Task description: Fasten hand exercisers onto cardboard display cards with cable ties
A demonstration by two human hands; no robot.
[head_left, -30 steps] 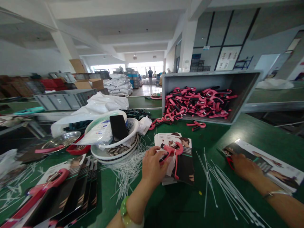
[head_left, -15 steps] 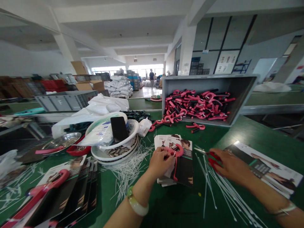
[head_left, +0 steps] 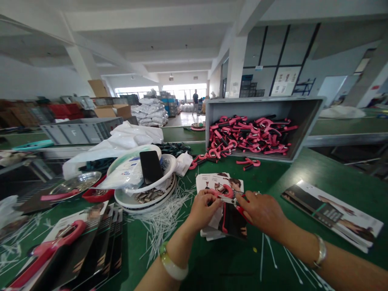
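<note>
We have our left hand (head_left: 203,210) over the middle card stack (head_left: 238,227), thumb and fingertips pressed together at the left side of a pink hand grip (head_left: 228,190); what exactly they pinch is too small to tell. The grip lies on the top card, its metal coil showing. Our right hand (head_left: 263,212) has its fingers wrapped around the red handles of the scissors (head_left: 228,200), blades pointing left across the grip, tips close to the left fingertips; whether the blades are fully closed, we can't tell. Stack sits on the green table (head_left: 224,262). White ties (head_left: 165,214) lie scattered left of it, with a few longer ties (head_left: 297,266) partly under the right forearm. Further right, another card pile (head_left: 330,218); near left, fanned cards (head_left: 91,242) with a bigger-looking pink grip (head_left: 54,244) on top. Behind, a grey crate (head_left: 304,129) on its side holds many pink-and-black grips (head_left: 251,135), some spilling out front. Black phone (head_left: 150,166) rests on the white basket (head_left: 171,167), above a tray of metal coils (head_left: 150,196). One person (head_left: 195,101) stands far back.
</note>
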